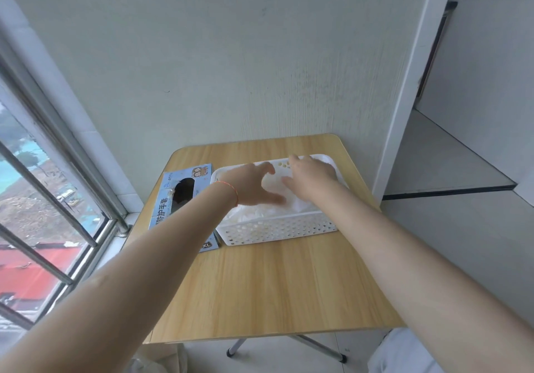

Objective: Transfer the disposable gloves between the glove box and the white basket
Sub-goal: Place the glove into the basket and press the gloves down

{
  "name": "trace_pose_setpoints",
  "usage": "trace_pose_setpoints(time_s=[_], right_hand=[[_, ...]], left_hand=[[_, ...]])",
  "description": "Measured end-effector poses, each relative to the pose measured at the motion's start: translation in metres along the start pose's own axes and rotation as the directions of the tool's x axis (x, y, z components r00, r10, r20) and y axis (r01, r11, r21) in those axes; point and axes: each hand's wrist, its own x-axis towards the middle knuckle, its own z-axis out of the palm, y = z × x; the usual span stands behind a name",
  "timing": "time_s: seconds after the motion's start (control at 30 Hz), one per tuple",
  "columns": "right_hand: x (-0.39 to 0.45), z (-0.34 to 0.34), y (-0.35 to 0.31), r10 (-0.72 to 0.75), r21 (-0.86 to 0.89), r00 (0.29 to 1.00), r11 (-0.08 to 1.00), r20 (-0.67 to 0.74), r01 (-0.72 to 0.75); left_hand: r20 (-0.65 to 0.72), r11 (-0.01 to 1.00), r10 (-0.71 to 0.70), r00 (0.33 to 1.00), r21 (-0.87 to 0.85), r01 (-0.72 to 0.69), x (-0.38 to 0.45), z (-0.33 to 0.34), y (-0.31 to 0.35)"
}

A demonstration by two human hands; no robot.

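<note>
Two hands reach into the white basket (pixel 277 229) on the bench (pixel 268 283); left hand (pixel 251 183) and right hand (pixel 310 177) are spread, grasping nothing; disposable gloves (pixel 254 212) lie heaped inside; the glove box (pixel 185 196) beside looks largely emptied.

Wooden table (pixel 268 286) against wall (pixel 231 54) — barred window (pixel 43 199) left.
</note>
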Motion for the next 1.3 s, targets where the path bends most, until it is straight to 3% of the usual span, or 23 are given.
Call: trace_pose_setpoints(time_s=[0.07,0.13,0.23,0.3,0.37,0.43,0.5,0.57,0.63,0.7,0.8,0.93,1.07,1.2,1.3], right_hand=[[-0.001,0.008,0.005,0.075,-0.024,0.989,0.997,0.13,-0.072],[-0.002,0.016,0.012,0.124,-0.013,0.976,0.992,0.181,-0.123],[-0.001,0.016,0.011,0.127,-0.016,0.972,0.992,0.199,-0.126],[0.001,0.008,0.006,0.105,-0.031,0.986,0.994,0.131,-0.101],[0.005,-0.003,-0.005,0.066,0.009,0.998,0.998,-0.01,-0.066],[0.008,-0.013,-0.022,0.018,0.1,0.993,0.995,-0.117,-0.006],[0.012,-0.017,-0.048,-0.04,0.193,0.987,0.979,-0.155,0.069],[0.016,-0.015,-0.075,-0.09,0.285,0.986,0.95,-0.137,0.126],[0.021,-0.007,-0.108,-0.159,0.353,0.981,0.916,-0.113,0.189],[0.024,-0.001,-0.139,-0.229,0.403,0.97,0.883,-0.078,0.241],[0.026,0.006,-0.175,-0.309,0.396,0.951,0.872,-0.008,0.287],[0.039,0.023,-0.211,-0.311,0.187,0.94,0.941,0.14,0.283],[0.043,0.033,-0.23,-0.159,-0.061,0.935,0.98,0.316,0.187],[0.045,0.037,-0.235,-0.129,-0.081,0.949,0.984,0.288,0.158],[0.049,0.036,-0.23,-0.164,0.147,0.973,0.979,0.16,0.141]], left_hand=[[0.151,0.996,-0.073,0.986,0.06,0.065,0.001,0.009,0.0],[0.209,0.996,-0.089,0.974,0.019,0.087,0.003,0.018,-0.001],[0.238,0.996,-0.081,0.968,-0.004,0.084,0.003,0.024,-0.004],[0.249,0.991,-0.065,0.966,-0.1,0.093,0.0,0.014,-0.01],[0.111,0.96,-0.05,0.993,-0.268,0.078,-0.004,0.0,-0.022],[-0.157,0.912,-0.099,0.983,-0.41,0.026,-0.008,-0.012,-0.043],[-0.354,0.867,-0.215,0.91,-0.498,0.011,-0.015,-0.015,-0.072],[-0.445,0.871,-0.321,0.836,-0.485,0.077,-0.021,-0.007,-0.102],[-0.419,0.865,-0.391,0.82,-0.472,0.171,-0.03,0.008,-0.132],[-0.326,0.842,-0.408,0.853,-0.495,0.214,-0.043,0.023,-0.155],[-0.259,0.853,-0.289,0.922,-0.507,0.125,-0.064,0.04,-0.169],[-0.276,0.904,-0.148,0.95,-0.427,0.016,-0.077,0.057,-0.178],[-0.266,0.875,-0.189,0.945,-0.482,0.039,-0.072,0.07,-0.184],[-0.263,0.878,-0.197,0.944,-0.476,0.05,-0.069,0.074,-0.187],[-0.221,0.882,-0.19,0.957,-0.467,0.067,-0.07,0.071,-0.187]])
